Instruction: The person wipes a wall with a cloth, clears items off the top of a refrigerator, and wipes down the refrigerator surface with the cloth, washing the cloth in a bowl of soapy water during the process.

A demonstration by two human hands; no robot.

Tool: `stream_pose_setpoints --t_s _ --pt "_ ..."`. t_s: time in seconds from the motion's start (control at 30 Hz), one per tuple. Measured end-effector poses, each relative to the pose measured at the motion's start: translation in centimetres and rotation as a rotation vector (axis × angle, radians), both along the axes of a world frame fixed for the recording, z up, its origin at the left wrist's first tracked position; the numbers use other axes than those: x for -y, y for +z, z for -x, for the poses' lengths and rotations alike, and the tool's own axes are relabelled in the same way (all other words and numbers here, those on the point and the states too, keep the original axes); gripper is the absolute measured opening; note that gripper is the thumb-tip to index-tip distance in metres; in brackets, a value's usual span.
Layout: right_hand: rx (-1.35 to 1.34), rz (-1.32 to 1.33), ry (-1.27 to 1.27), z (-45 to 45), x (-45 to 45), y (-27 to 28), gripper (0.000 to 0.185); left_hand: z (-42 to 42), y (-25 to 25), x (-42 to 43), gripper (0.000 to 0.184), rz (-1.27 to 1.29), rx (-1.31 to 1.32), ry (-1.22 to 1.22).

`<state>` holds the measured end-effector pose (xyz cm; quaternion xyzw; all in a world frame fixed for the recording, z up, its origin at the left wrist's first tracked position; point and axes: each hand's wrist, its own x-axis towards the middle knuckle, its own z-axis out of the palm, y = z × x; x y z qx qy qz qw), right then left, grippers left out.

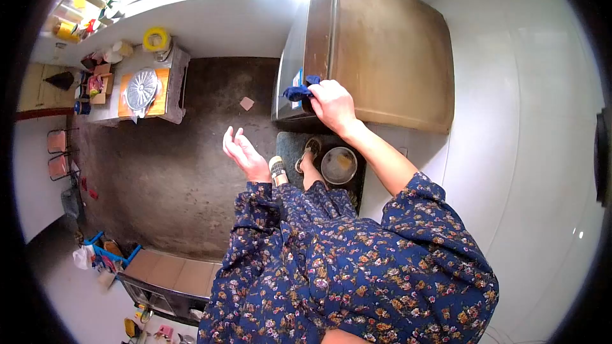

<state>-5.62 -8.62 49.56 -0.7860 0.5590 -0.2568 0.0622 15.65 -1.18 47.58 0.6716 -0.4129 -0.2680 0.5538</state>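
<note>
Cloth (295, 93) at upper centre, partly hidden in my right hand's (335, 106) grip, long axis sideways, end leftward, left hand (247, 155) loosely spread

The dark blue cloth (297, 93) at upper centre looks soft and matt; the brown appliance top (389, 44), smooth, dully sheened. Upper left: shiny, ridged, metallic disc (141, 89), smooth wooden board (164, 83). Floor (185, 165) matt, rough; right-hand wall (510, 121) glossy.
</note>
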Motion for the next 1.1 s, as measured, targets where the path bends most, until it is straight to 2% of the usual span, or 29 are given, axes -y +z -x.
stream_pose_setpoints --t_s 0.13,0.23,0.27,0.3,0.37,0.43,0.5,0.7,0.77,0.83,0.97,1.03,1.1 --pt "0.047 -0.130 0.032 0.9 -3.0 -0.1 0.018 -0.3 0.1 -0.1 0.042 0.000 0.032 -0.017" --pt "0.715 -0.591 -0.144 1.7 -5.7 -0.8 0.023 -0.2 0.1 -0.1 0.043 -0.023 -0.050 -0.062" --pt "1.226 -0.816 -0.251 2.0 -6.9 -0.8 0.029 -0.3 -0.6 -0.2 0.043 -0.036 -0.089 -0.084" --pt "1.551 -0.933 -0.279 2.4 -7.7 0.5 0.035 -0.5 -1.0 -0.2 0.043 -0.051 -0.126 -0.108" --pt "2.075 -1.039 -0.114 3.4 -8.9 1.1 0.043 -0.4 -0.9 -0.3 0.043 -0.087 -0.211 -0.165" --pt "2.432 -0.982 0.091 3.3 -9.8 2.1 0.046 0.4 0.2 -0.3 0.044 -0.124 -0.303 -0.202" --pt "2.516 -0.871 0.022 3.3 -10.7 3.4 0.047 1.2 0.9 -0.3 0.044 -0.144 -0.303 -0.251" --pt "2.701 -0.684 0.065 4.1 -12.8 4.1 0.045 3.2 2.1 -0.2 0.037 -0.169 -0.315 -0.465" --pt "2.616 -0.643 -0.129 5.1 -14.1 3.4 0.043 3.6 1.9 -0.6 0.036 -0.179 -0.299 -0.558" --pt "2.488 -0.596 -0.350 6.5 -16.7 0.5 0.042 3.8 2.1 -1.1 0.037 -0.201 -0.240 -0.653" --pt "2.117 -0.476 -1.114 6.7 -23.6 -8.2 0.032 3.5 -1.3 -1.4 0.038 -0.285 -0.138 -0.817" --pt "2.020 -0.420 -1.368 6.0 -26.9 -11.1 0.030 3.7 -2.4 -1.4 0.038 -0.322 -0.102 -0.888" --pt "2.050 -0.356 -1.366 4.0 -30.3 -12.2 0.029 2.4 -2.1 -2.0 0.037 -0.263 -0.087 -0.983"
